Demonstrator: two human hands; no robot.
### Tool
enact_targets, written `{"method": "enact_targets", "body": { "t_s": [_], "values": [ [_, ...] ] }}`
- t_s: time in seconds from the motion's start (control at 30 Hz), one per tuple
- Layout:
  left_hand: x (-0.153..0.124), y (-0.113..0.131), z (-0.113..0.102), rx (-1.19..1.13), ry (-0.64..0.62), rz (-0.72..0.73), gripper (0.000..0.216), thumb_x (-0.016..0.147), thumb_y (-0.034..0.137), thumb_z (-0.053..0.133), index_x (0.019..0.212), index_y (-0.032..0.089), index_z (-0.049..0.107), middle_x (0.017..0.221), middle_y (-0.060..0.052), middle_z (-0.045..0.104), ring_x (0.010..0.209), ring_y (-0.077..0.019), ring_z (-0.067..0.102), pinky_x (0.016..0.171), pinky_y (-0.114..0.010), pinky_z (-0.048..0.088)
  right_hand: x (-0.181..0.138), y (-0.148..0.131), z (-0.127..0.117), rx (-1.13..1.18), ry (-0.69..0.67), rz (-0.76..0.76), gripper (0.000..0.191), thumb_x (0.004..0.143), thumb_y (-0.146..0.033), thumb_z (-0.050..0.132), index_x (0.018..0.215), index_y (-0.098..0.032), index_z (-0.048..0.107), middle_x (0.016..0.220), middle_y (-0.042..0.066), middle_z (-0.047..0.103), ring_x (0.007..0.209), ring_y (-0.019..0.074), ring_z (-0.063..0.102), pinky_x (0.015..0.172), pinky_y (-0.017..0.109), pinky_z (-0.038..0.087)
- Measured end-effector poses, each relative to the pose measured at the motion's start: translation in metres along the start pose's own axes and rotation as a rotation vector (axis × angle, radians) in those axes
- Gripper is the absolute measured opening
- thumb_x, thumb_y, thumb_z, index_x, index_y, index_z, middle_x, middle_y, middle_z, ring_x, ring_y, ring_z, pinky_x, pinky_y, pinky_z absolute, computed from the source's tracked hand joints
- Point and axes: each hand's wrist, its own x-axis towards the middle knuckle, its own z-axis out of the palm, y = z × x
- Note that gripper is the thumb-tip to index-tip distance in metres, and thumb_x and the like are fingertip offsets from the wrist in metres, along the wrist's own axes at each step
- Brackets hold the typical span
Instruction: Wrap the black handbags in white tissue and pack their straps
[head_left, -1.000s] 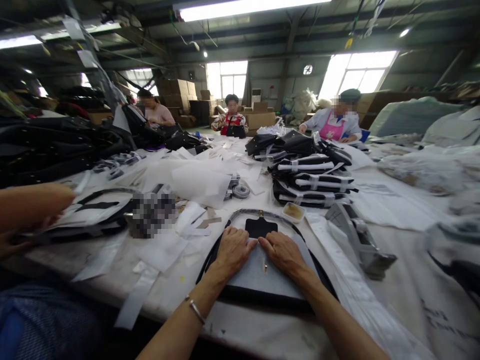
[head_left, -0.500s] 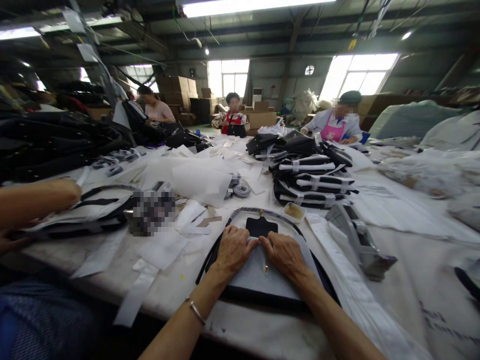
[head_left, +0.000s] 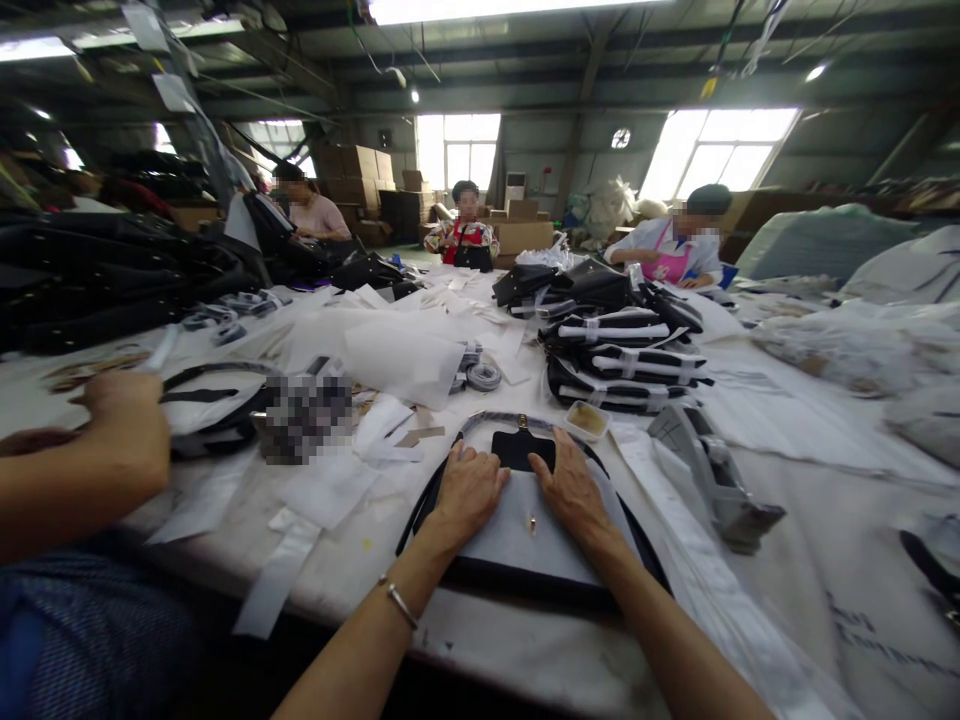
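Observation:
A black handbag (head_left: 525,590) lies flat on the table before me, its front covered by a sheet of thin white paper (head_left: 517,540). A short black tab (head_left: 517,450) with gold hardware reaches down from the bag's top, and a small gold stud (head_left: 533,524) pokes through the paper. The wrapped handle (head_left: 487,418) arches beyond it. My left hand (head_left: 469,490) rests on the paper's left side, fingers laid forward and slightly bent. On the right side my right hand (head_left: 571,480) lies with its thumb and fingers apart, near the tab's edge.
A grey tape dispenser (head_left: 709,475) and a small dish (head_left: 587,421) stand to the right. Stacked black bags (head_left: 626,345) rise behind. At left a co-worker's arm (head_left: 112,450) is beside another bag (head_left: 214,405). Loose white sheets (head_left: 405,360) cover the table's middle.
My hands have moved apart from the paper's upper edge, where the thumbs met. The right hand has spread and shifted forward. The co-worker's arm at left has moved.

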Motion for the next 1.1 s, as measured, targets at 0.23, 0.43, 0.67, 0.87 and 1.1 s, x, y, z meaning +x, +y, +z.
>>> {"method": "enact_targets", "body": {
  "t_s": [0.23,0.43,0.67,0.87,1.1],
  "values": [
    [-0.001,0.001,-0.003,0.033,0.021,-0.004,0.023,0.095,0.029,0.051,0.086,0.016,0.067,0.09,-0.01,0.069,0.097,-0.0262,0.061,0.109,-0.054,0.029,0.013,0.004,-0.022,0.503,-0.079,0.203,0.066,0.09,-0.056,0.048,0.144,-0.019,0.04,0.127,0.015,0.062,0.109,0.028,0.062,0.094,0.042,0.047],
    [-0.004,-0.001,0.002,-0.066,0.019,-0.12,0.024,0.088,0.022,0.056,0.107,0.009,0.062,0.112,-0.017,0.066,0.127,-0.0328,0.05,0.116,-0.057,0.023,0.006,0.0,-0.043,0.577,-0.191,0.056,0.064,0.094,-0.066,0.03,0.087,-0.021,0.075,0.086,0.006,0.069,0.087,0.0233,0.062,0.083,0.035,0.047],
    [-0.01,-0.007,-0.011,-0.324,0.065,0.126,0.061,0.07,-0.005,0.045,0.124,0.022,0.056,0.137,-0.006,0.056,0.141,-0.0242,0.035,0.119,-0.052,0.023,0.001,-0.013,-0.04,0.46,-0.272,-0.002,0.06,0.094,-0.06,0.039,0.052,-0.022,0.059,0.06,0.0,0.059,0.062,0.0155,0.057,0.069,0.028,0.043],
    [-0.015,0.001,-0.025,-0.578,-0.015,0.416,0.042,0.076,-0.002,0.044,0.102,0.022,0.066,0.114,-0.003,0.069,0.119,-0.0178,0.057,0.106,-0.035,0.043,0.0,-0.014,-0.034,0.348,-0.259,-0.065,0.055,0.095,-0.052,0.042,0.05,-0.023,0.054,0.058,0.0,0.06,0.062,0.0144,0.057,0.068,0.027,0.042],
    [-0.016,-0.001,-0.021,-0.607,-0.051,0.497,0.037,0.081,0.0,0.045,0.101,0.021,0.068,0.117,-0.004,0.07,0.116,-0.0157,0.062,0.103,-0.031,0.045,0.0,-0.016,-0.037,0.241,-0.269,-0.118,0.055,0.095,-0.05,0.041,0.048,-0.023,0.051,0.057,0.0,0.06,0.063,0.0139,0.057,0.069,0.027,0.042]
  ]
}}
